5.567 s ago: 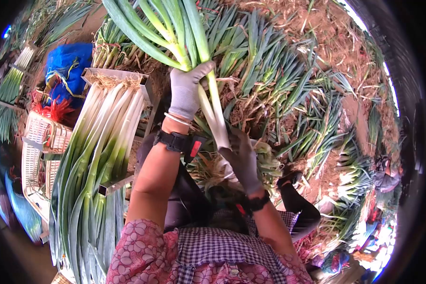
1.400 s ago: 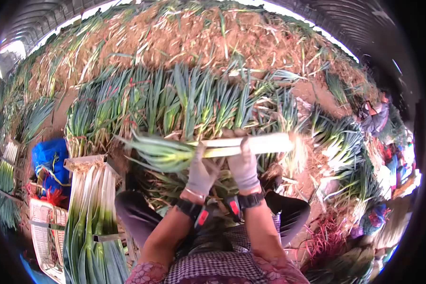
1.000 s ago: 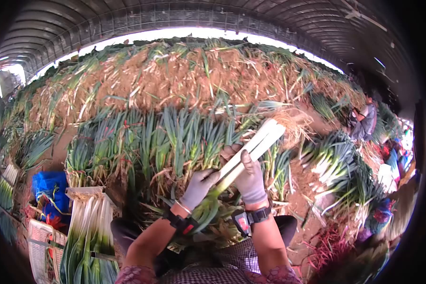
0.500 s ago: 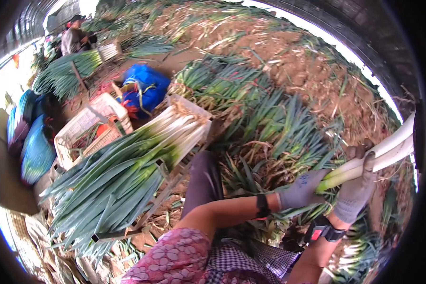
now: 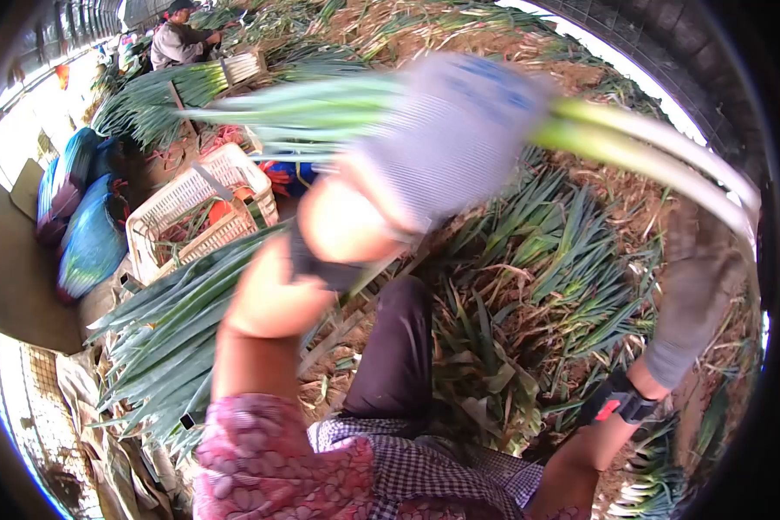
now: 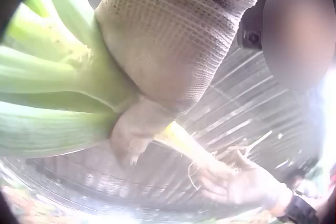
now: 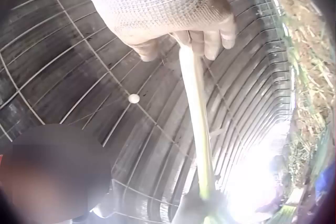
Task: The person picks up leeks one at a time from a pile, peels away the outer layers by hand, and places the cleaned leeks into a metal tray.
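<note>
My gloved left hand [image 5: 468, 139], blurred and close to the head camera, grips a few long green onions [image 5: 646, 160] where the white stalks meet the leaves. Their green leaves stream left; the pale stalks slope down to the right. In the left wrist view, fingers wrap under the leaf base. My gloved right hand [image 5: 698, 286] is near the root end, fingers extended. The right wrist view has the pale stalk [image 7: 195, 92] running from beside those fingers. Lower left in the head view, more green onions [image 5: 191, 321] lie in a bundle, partly behind my left arm.
A cream plastic basket [image 5: 160, 217] stands beyond the bundle, with a blue bag [image 5: 296, 178] partly hidden. Blue-wrapped bundles [image 5: 95, 238] lie at left. Farther back, a person [image 5: 182, 39] sits near another onion bundle [image 5: 165, 100]. Loose onions [image 5: 555, 243] cover the ground at right.
The view has turned left. My left hand has risen and swung left with the green onions. My right hand, which supported the stalks half a second ago, has loosened its fingers near the roots.
</note>
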`<state>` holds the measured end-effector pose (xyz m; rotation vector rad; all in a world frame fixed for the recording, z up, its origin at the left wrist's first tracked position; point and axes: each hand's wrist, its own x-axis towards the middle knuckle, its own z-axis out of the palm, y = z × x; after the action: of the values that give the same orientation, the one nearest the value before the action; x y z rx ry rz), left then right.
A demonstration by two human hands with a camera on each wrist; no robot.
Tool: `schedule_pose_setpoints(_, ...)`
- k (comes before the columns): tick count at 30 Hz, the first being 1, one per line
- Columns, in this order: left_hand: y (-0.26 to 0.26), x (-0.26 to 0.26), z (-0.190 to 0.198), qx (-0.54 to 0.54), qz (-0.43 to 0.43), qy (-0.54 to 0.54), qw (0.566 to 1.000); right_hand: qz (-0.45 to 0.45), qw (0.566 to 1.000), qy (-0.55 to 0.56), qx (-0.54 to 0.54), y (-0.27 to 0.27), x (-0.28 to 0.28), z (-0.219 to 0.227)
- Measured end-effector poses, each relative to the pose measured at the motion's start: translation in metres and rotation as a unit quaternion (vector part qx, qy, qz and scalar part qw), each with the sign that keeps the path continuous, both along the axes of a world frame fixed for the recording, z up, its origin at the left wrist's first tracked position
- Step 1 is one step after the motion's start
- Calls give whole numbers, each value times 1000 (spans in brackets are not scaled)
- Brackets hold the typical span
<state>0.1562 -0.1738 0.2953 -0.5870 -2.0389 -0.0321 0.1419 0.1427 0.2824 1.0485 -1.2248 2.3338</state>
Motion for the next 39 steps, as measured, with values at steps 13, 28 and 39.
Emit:
schedule_pose_setpoints(13, -223, -33, -295, -14, 414, -526, 743, -60, 858, -498, 114, -31, -26, -242)
schedule_pose_setpoints(28, -189, -21, -312, -94, 211, -537, 812, -15, 775, -621, 120, -56, 2, -371)
schedule_pose_setpoints(39, -181, -41, -329, -24, 307, -525, 793, -113, 791, -499, 336, -18, 6, -424)
